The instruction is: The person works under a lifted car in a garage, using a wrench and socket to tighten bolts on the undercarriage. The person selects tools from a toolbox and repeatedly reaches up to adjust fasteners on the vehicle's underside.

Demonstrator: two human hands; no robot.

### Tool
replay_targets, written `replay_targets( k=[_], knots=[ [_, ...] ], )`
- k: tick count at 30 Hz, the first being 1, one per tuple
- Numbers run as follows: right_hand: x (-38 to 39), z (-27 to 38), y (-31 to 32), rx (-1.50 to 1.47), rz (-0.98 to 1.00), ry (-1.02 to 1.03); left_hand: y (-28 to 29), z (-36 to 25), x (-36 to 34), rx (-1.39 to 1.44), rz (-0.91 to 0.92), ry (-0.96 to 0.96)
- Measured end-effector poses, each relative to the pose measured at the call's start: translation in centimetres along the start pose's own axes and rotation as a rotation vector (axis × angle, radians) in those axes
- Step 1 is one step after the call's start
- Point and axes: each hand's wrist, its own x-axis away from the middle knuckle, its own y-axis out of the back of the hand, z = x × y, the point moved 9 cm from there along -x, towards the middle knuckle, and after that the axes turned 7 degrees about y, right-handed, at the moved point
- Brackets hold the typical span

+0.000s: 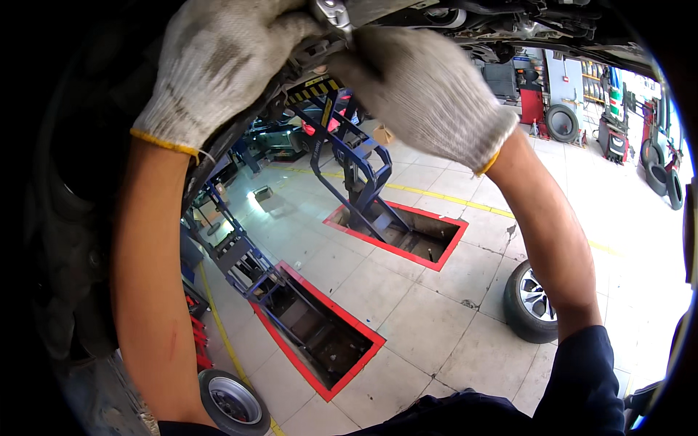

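Note:
Both hands are raised under a car's underside (502, 22), in dirty white knit gloves with yellow cuffs. A shiny chrome ratchet wrench (334, 13) shows between them at the top edge. Its lower end runs into the curled fingers of my right hand (429, 91), which is closed around it and slightly smeared by motion. My left hand (222, 65) is closed beside the wrench's head, thumb toward it; its fingertips are hidden, so what it grips cannot be made out. Dark metal underbody parts (313, 54) lie just behind the gloves.
Below stand blue scissor-lift frames (356, 156) in two red-edged floor pits (320, 389). One wheel (527, 301) lies at the right, another (233, 403) at the lower left. Tyres (561, 123) and red workshop machines (533, 102) stand at the far right.

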Motion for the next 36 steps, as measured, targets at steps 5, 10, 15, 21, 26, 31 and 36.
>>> replay_targets(
  k=[5, 10, 15, 21, 26, 31, 36],
  knots=[
    [0.4, 0.0, 0.5, 0.091, -0.054, -0.098, 0.2, -0.5, 0.1, -0.016, -0.141, -0.017],
    [0.7, 0.3, 0.1, -0.595, 0.052, -0.236, -0.4, -0.1, 0.5, 0.022, -0.132, -0.006],
    [0.9, -1.8, 0.7, 0.085, -0.079, -0.116, 0.5, 1.9, 1.5, -0.263, -0.015, -0.269],
    [1.0, -1.7, 0.0, -0.100, -0.012, -0.211, 2.6, 7.8, 4.6, 0.369, -0.086, 0.592],
    [0.4, 2.1, -1.2, -0.622, -0.110, -0.286, -3.1, 7.1, 3.6, 0.796, 0.142, 0.738],
    [0.6, -1.7, 0.0, -0.177, 0.048, -0.214, -4.2, 7.2, 2.4, 0.794, 0.158, 0.758],
    [0.5, -0.6, -2.0, -0.073, 0.022, -0.086, -4.2, 6.4, 2.0, 0.791, 0.085, 0.638]
  ],
)
